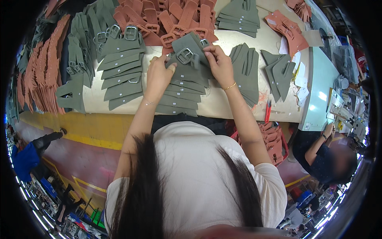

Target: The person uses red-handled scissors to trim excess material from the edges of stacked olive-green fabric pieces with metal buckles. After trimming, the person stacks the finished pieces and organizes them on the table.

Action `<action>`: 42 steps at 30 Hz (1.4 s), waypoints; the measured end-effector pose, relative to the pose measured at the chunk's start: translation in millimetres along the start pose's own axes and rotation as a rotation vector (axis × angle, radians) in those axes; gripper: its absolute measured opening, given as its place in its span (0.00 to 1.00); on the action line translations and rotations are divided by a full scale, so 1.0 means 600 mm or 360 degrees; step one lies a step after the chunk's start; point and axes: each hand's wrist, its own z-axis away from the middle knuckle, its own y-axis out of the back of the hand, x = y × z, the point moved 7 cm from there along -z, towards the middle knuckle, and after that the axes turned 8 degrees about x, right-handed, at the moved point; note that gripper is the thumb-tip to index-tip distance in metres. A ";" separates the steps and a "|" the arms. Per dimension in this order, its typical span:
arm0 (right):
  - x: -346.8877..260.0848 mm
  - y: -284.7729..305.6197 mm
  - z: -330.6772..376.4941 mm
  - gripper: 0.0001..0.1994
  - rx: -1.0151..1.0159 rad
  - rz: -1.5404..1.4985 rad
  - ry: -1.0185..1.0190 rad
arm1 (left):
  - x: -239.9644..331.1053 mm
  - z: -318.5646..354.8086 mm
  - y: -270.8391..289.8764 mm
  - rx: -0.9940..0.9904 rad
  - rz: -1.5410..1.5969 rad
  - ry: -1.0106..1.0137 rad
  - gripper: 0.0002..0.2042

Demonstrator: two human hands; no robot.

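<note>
My left hand [160, 75] grips the left edge of a grey-green buckle piece [187, 42], its thumb on the near side. A square metal buckle [184, 55] sits on the front of this piece. Closed at the piece's right edge, my right hand [220, 65] has thumb and index finger beside a second, smaller buckle [204, 42]. Below the held piece lies an overlapping stack of grey-green pieces [179, 101] with small white labels. Whether the held piece touches that stack cannot be made out. Some of my fingers are hidden behind it.
Left of my hands is another grey-green stack [121, 75] with buckles. Rust-coloured straps [185, 18] are heaped behind, and more [49, 63] hang at the far left. Red-handled cutters [268, 111] lie at the table's front edge. A person [318, 155] works at the right.
</note>
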 end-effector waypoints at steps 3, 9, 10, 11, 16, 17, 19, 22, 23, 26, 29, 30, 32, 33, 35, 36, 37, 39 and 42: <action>0.005 -0.003 0.002 0.06 -0.0043 0.0015 -0.0053 | -0.002 -0.010 -0.006 -0.0087 0.0020 0.0063 0.18; 0.005 0.002 0.007 0.07 -0.0041 0.0003 -0.0131 | -0.015 -0.024 -0.022 -0.0306 0.0232 0.0275 0.16; 0.005 0.003 0.009 0.07 -0.0026 0.0007 -0.0140 | -0.011 -0.025 -0.023 -0.0347 0.0335 0.0281 0.15; 0.001 0.005 0.010 0.07 0.0036 -0.0001 -0.0078 | -0.007 -0.025 -0.023 -0.0389 0.0438 0.0288 0.15; -0.022 0.011 0.027 0.07 0.0299 0.0056 0.0203 | 0.010 -0.025 0.015 -0.0392 0.1066 0.0589 0.16; -0.027 0.008 0.033 0.07 0.0262 0.0093 0.0251 | 0.013 -0.023 0.039 -0.0342 0.1138 0.0589 0.16; -0.037 0.002 0.047 0.08 0.0190 0.0161 0.0334 | 0.018 -0.017 0.096 -0.0287 0.1249 0.0588 0.16; -0.062 -0.022 0.073 0.09 -0.0002 0.0264 0.0626 | 0.022 -0.007 0.214 -0.0025 0.1222 0.0428 0.15; -0.071 -0.032 0.081 0.08 -0.0064 0.0279 0.0727 | 0.018 -0.004 0.255 0.0069 0.1108 0.0419 0.14; -0.062 -0.024 0.080 0.06 -0.0005 0.0225 0.0554 | 0.006 0.016 0.361 0.0325 0.0941 0.0421 0.12; -0.046 0.009 0.072 0.06 0.0109 0.0119 0.0260 | -0.019 0.032 0.439 0.0552 0.0564 0.0373 0.10; -0.038 0.022 0.069 0.06 0.0108 0.0130 0.0127 | -0.032 0.038 0.468 0.0647 0.0378 0.0389 0.09; -0.040 0.049 0.062 0.06 0.0174 0.0131 0.0155 | -0.062 0.040 0.506 0.0728 0.0158 0.0413 0.09; -0.039 0.063 0.058 0.06 0.0225 0.0151 0.0170 | -0.079 0.038 0.519 0.0750 0.0061 0.0424 0.09; -0.028 0.085 0.053 0.06 0.0274 0.0157 0.0120 | -0.119 0.036 0.551 0.0946 0.0204 0.0431 0.09; -0.020 0.095 0.051 0.06 0.0278 0.0125 0.0058 | -0.141 0.037 0.563 0.1030 0.0285 0.0432 0.10; -0.012 0.104 0.051 0.06 0.0291 0.0134 0.0012 | -0.160 0.045 0.579 0.1227 0.0394 0.0355 0.11; 0.003 0.120 0.054 0.07 0.0338 0.0111 -0.0045 | -0.211 0.068 0.598 0.1600 0.0609 0.0241 0.12; 0.020 0.143 0.063 0.07 0.0417 0.0072 -0.0087 | -0.316 0.110 0.559 0.2071 0.0417 0.0281 0.12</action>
